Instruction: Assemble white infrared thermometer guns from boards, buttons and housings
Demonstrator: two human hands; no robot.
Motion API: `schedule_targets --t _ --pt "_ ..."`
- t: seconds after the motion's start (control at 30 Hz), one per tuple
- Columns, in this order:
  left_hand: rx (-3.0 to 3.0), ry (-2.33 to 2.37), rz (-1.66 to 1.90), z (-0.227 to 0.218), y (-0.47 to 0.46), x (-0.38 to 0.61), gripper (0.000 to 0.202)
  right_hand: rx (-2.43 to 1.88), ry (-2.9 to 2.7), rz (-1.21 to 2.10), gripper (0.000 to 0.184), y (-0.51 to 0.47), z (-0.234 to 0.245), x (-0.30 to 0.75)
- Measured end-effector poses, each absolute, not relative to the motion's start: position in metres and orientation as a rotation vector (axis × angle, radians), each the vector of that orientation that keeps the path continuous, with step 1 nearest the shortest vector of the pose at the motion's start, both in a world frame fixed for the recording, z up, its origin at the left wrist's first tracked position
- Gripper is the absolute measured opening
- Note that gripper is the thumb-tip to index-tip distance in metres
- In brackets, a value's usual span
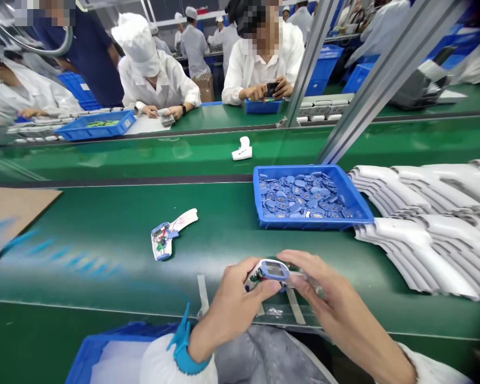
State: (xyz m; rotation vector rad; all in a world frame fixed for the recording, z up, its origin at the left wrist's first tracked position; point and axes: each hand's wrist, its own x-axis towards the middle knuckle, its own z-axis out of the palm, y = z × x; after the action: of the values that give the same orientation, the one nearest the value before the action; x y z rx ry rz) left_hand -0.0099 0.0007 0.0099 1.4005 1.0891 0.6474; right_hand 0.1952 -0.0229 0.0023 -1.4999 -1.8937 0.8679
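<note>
White sleeve, device between fingers

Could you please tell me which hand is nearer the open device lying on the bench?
Left: the left hand is nearside and right of the open device; the right hand is farther right.
</note>
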Motion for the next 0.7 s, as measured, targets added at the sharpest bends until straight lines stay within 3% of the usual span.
schedule_targets --t 0.13,0.27,0.4,0.53,0.7 --pt "1.560 1.101 0.667 0.019 -0.001 -0.004 0.014 -1.497 -2.023 0.490 0.020 -0.022 0.018 0.191" --pt "1.872 1.125 0.651 0.023 -0.004 -0.006 0.013 -1.502 -2.175 0.110 0.033 -0.022 0.050 0.181" --pt "2.091 1.424 0.740 0.019 0.002 -0.018 0.021 -1.518 -2.189 -0.149 0.033 -0.014 0.073 0.189" --pt "1.639 1.568 0.896 0.018 0.016 -0.037 0.023 -1.730 -2.097 0.150 0.034 0.002 0.028 0.209" --pt "0.980 1.385 0.885 0.016 0.021 -0.050 0.042 -1.835 -1.948 0.083 0.033 -0.008 -0.034 0.243"
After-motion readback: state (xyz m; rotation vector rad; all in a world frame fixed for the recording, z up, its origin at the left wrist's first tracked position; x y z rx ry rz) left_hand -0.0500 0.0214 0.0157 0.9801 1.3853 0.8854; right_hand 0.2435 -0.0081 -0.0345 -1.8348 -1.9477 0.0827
